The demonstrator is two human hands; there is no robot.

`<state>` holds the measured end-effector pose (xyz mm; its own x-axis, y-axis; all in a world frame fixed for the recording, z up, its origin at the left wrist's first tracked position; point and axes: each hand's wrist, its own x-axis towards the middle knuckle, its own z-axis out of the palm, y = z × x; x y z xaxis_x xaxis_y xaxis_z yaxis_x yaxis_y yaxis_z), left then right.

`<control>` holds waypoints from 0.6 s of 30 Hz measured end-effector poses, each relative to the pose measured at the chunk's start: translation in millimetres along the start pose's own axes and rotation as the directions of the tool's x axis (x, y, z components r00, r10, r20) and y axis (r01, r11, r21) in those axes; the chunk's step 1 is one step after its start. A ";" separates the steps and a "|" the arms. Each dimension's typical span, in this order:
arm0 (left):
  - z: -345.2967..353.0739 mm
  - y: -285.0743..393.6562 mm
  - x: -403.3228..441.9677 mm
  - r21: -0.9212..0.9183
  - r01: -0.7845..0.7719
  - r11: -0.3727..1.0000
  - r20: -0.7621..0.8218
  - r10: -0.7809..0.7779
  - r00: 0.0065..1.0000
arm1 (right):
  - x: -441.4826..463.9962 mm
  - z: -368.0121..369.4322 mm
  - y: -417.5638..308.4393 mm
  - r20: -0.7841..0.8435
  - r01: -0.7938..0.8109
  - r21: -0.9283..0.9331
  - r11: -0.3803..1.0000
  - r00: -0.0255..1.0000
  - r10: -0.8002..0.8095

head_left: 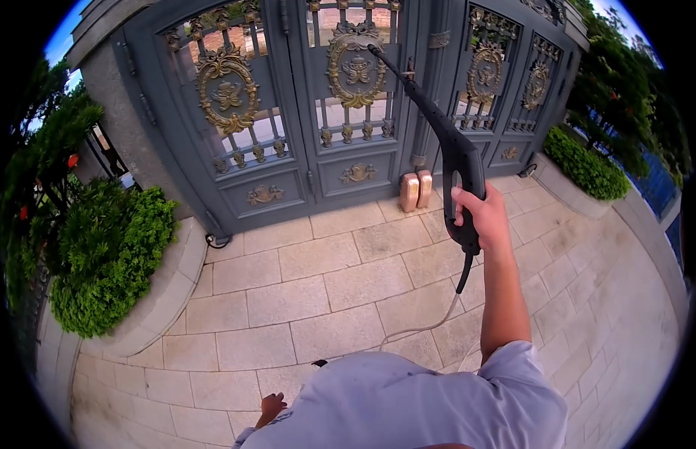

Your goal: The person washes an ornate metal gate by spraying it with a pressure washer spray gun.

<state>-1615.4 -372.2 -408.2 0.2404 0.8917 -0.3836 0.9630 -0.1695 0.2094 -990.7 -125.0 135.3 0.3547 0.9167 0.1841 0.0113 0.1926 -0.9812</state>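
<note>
My right hand (pixel 484 215) is wrapped around the handle of a black pressure washer gun (pixel 460 153). The gun's long lance slants up and left, its nozzle in front of the gate's gold wreath ornament (pixel 357 69). From the bottom of the grip a thin hose (pixel 423 328) runs down to the paving and passes behind my shirt. My left hand (pixel 272 408) hangs low beside my body, small in view, with its fingers loosely apart and nothing visible in them. No water spray can be made out.
A tall grey metal gate (pixel 295 150) with gold ornaments stands ahead, its panels closed. Two copper-coloured blocks (pixel 415 191) sit at its foot. Curved planters with shrubs (pixel 112 258) flank the pale stone paving (pixel 303 299). A stone pillar (pixel 120 120) rises at left.
</note>
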 end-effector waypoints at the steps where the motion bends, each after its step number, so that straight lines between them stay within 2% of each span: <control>1: 1.5 -1.4 -2.7 -0.011 0.005 1.000 0.011 -0.005 1.000 | 1.6 2.3 -1.5 -0.007 0.012 -0.037 0.999 1.000 -0.012; 2: -0.9 2.2 -3.2 0.003 0.049 0.999 0.023 -0.049 0.999 | 1.8 4.3 -2.1 -0.012 0.024 -0.073 0.997 1.000 -0.025; 5: -14.8 10.9 0.6 0.015 0.031 0.999 -0.011 -0.030 0.999 | -3.0 11.9 -0.2 -0.010 0.043 -0.073 0.996 0.999 -0.043; 6: -20.4 18.0 0.8 -0.337 0.135 0.932 0.008 -0.140 0.990 | -2.3 14.3 -2.4 -0.009 0.028 -0.072 0.997 1.000 -0.029; 7: -25.7 25.8 -0.1 -0.641 0.219 0.736 0.064 -0.234 0.970 | -2.6 15.0 -5.4 -0.010 0.012 -0.070 0.998 1.000 -0.013; 9: -26.7 28.9 1.4 -0.843 0.271 0.465 0.140 -0.296 0.945 | -0.9 17.4 -8.8 -0.008 0.005 -0.076 0.997 1.000 -0.005; 14: -16.7 24.0 11.3 -0.771 0.159 0.617 0.029 -0.216 0.976 | 19.4 32.0 -13.2 -0.004 0.026 -0.101 0.995 1.000 -0.026; 18: -11.7 21.5 10.5 -0.769 0.114 0.629 -0.024 -0.207 0.978 | 33.3 44.4 -15.4 0.019 0.052 -0.117 0.992 0.999 -0.051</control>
<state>-1593.6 -361.5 -397.2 0.0327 0.9173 -0.3969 0.5395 0.3181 0.7796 -1020.6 -81.9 159.1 0.3362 0.9122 0.2344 0.1392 0.1981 -0.9702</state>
